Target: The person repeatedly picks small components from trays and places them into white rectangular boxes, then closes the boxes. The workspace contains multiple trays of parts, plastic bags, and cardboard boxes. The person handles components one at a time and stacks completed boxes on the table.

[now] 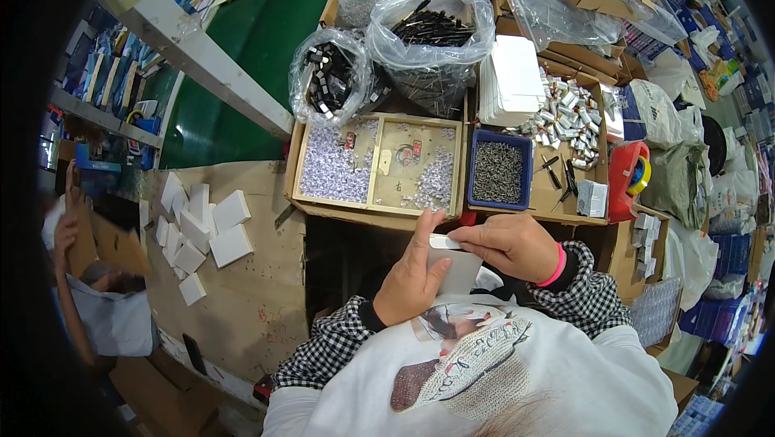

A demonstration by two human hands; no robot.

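Our L hand [408,285] grips white box [458,273], R hand [515,250] pinches top edge; prob. light, stiffish card, hold sides.

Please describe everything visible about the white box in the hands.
The white box looks like smooth card, with a broad flat face and a paler strip at its far end. It is held in front of the body. The left hand holds its left side; the right hand touches its far end. Whether it is closed, I cannot tell.
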